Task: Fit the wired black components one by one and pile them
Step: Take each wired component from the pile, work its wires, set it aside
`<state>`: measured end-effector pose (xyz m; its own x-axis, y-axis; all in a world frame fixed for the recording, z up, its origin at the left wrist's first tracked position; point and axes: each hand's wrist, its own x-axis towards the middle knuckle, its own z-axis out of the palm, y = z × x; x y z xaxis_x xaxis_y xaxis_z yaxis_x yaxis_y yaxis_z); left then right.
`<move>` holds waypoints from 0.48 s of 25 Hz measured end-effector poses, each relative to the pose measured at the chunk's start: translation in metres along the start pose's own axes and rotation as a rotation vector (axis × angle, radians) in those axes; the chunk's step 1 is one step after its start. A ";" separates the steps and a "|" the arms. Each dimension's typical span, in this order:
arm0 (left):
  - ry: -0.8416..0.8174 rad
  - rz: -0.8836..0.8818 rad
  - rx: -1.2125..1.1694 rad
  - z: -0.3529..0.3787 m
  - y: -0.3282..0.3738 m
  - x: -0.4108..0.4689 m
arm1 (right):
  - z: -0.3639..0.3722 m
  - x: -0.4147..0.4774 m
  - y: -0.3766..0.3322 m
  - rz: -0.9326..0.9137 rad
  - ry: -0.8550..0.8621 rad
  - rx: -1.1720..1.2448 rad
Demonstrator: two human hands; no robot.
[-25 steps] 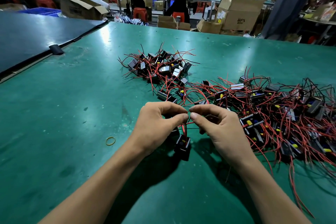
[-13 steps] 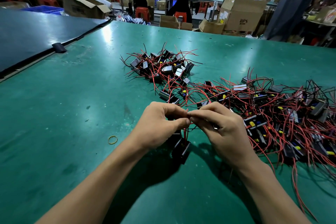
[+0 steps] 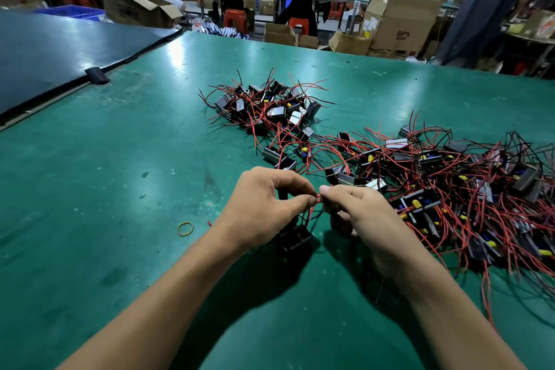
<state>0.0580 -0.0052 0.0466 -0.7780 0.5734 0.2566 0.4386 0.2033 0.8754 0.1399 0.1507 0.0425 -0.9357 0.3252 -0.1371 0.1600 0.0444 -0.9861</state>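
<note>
A small black component [image 3: 295,239] with red wires hangs just above the green table [image 3: 120,189], below my two hands. My left hand [image 3: 264,207] and my right hand [image 3: 363,213] meet fingertip to fingertip and pinch its red wires [image 3: 316,199] between thumb and forefinger. A small pile of black wired components [image 3: 267,108] lies farther back at the centre. A larger tangled heap of wired components [image 3: 456,183] spreads to the right of my right hand.
A yellow rubber band [image 3: 185,228] lies on the table left of my left wrist. A dark mat [image 3: 60,48] covers the far left. Cardboard boxes [image 3: 399,21], red stools and people at benches stand beyond the table's far edge.
My fingertips have closed together on the red wires, and the black component below them has shifted slightly toward my left hand. Both hands stay in the same place.
</note>
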 end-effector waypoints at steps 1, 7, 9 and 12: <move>0.005 0.008 0.004 0.001 0.000 0.000 | 0.000 0.000 -0.001 0.036 -0.002 0.075; 0.001 -0.061 -0.072 0.000 -0.003 0.003 | -0.014 -0.001 0.007 -0.593 0.225 -0.354; -0.025 -0.071 -0.084 -0.001 -0.003 0.004 | -0.015 0.001 0.010 -0.736 0.226 -0.509; -0.086 -0.059 -0.077 -0.003 -0.002 0.002 | -0.014 0.003 0.011 -0.842 0.221 -0.654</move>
<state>0.0546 -0.0065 0.0468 -0.7587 0.6288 0.1702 0.3546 0.1795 0.9176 0.1434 0.1655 0.0321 -0.7567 0.1151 0.6436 -0.3081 0.8055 -0.5063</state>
